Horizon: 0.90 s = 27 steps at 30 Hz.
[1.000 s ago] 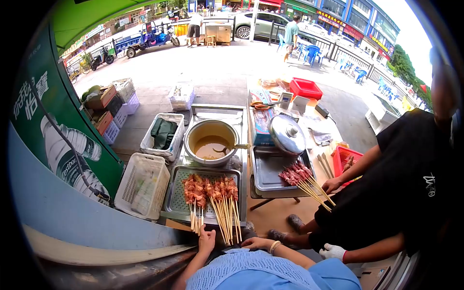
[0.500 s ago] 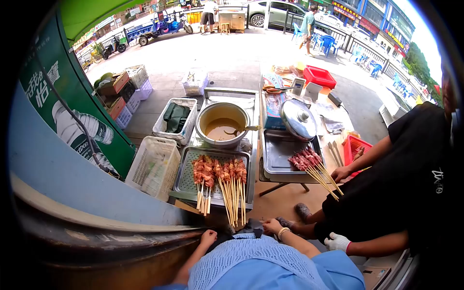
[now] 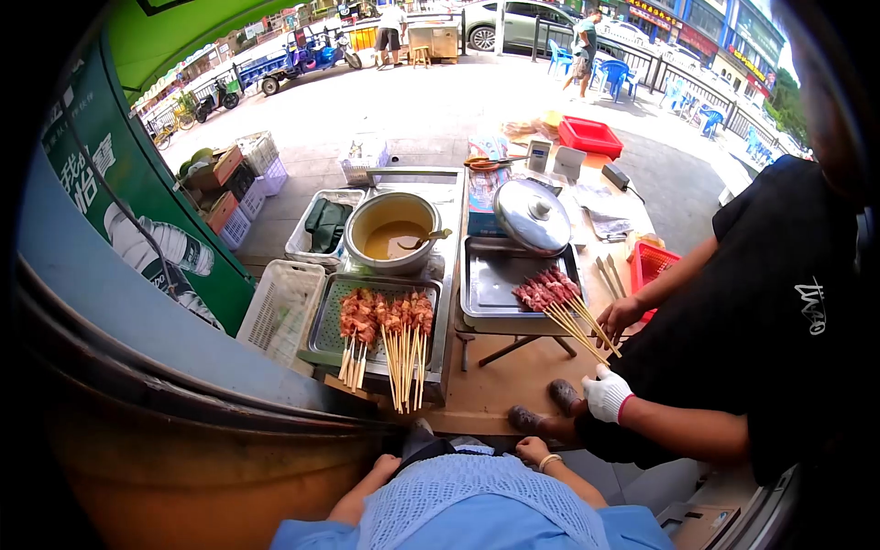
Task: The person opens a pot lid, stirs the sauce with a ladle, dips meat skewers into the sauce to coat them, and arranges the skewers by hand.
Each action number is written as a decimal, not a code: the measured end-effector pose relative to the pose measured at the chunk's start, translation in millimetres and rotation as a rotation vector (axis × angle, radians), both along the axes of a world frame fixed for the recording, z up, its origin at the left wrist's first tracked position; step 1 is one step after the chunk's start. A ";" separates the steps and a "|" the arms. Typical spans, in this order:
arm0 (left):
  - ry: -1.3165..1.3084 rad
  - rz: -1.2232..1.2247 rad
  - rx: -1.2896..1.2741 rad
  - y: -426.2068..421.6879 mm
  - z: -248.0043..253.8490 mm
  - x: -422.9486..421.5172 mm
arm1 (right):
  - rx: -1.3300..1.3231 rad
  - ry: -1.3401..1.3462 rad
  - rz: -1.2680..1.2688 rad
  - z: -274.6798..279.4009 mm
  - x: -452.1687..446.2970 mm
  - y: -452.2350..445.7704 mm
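Observation:
My left hand (image 3: 386, 466) hangs low beside my waist, fingers curled, with nothing seen in it. On the other side of my body, my right hand (image 3: 531, 449) is also loosely closed and appears to hold nothing; a light bracelet (image 3: 550, 461) circles its wrist. Both are well below the perforated metal tray (image 3: 321, 339), where reddish meat skewers (image 3: 394, 316) lie with their sticks over the front edge. A pot (image 3: 353, 240) of brownish liquid with a ladle (image 3: 426, 239) stands behind that tray.
A co-worker's bare hand (image 3: 617, 318) and white-gloved hand (image 3: 606, 394) are near meat skewers (image 3: 548, 289) on a second metal tray (image 3: 486, 275). A lid (image 3: 527, 220) leans there. White crates (image 3: 275, 302) stand left, a red basket (image 3: 649, 266) right.
My view has shifted, so the trays appear further left. The co-worker's gloved hand has risen to the skewer sticks. My hands stay low by my waist.

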<state>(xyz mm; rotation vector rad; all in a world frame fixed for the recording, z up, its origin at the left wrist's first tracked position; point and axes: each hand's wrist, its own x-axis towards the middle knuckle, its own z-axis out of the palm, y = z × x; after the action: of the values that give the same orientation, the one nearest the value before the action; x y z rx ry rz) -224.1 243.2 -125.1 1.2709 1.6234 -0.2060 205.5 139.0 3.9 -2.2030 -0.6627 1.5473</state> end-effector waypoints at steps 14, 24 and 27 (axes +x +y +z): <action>0.140 -0.495 -0.053 -16.8 115.3 127.5 | -0.070 -0.029 -0.200 14.2 7.7 -154.4; -0.208 -1.030 -0.065 26.1 45.7 128.8 | -0.031 0.009 -0.561 1.6 -46.7 -173.5; -0.212 -1.009 -0.095 54.7 -20.4 113.6 | 0.064 -0.281 -0.330 -10.3 -78.5 -180.7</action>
<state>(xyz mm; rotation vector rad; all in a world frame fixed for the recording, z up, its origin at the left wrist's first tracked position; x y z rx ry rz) -110.6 297.9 -145.6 1.8653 0.6686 -0.7202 127.0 -41.7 -6.3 -2.3595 -0.3911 1.0542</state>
